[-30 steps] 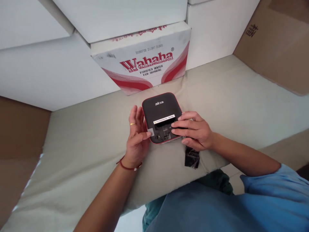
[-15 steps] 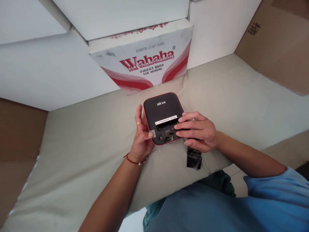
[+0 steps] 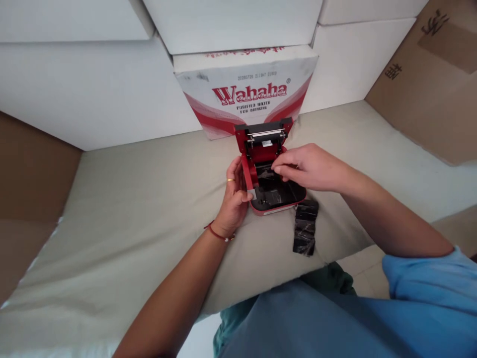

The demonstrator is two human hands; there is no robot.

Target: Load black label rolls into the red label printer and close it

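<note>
The red-and-black device sits on the cloth-covered surface, just right of the frame's centre, with its lid standing raised at the back. A dark roller shows on the underside of that lid.

Your left hand is curled against the device's left side: your grip holds it there, fingers along the red wall and thumb on the grey tab at the front left corner. You wear a ring and a red bracelet on that side.

Your right hand reaches over the device's right side, thumb and fingertips drawn close together above the open interior; you can't tell from here whether that grip has hold of anything.

A crumpled black strip lies just off the device's front right corner, towards you. At upper centre, the red-lettered Wahaha carton stands behind the lid, with white boxes around it. Brown cardboard fills the upper right.
</note>
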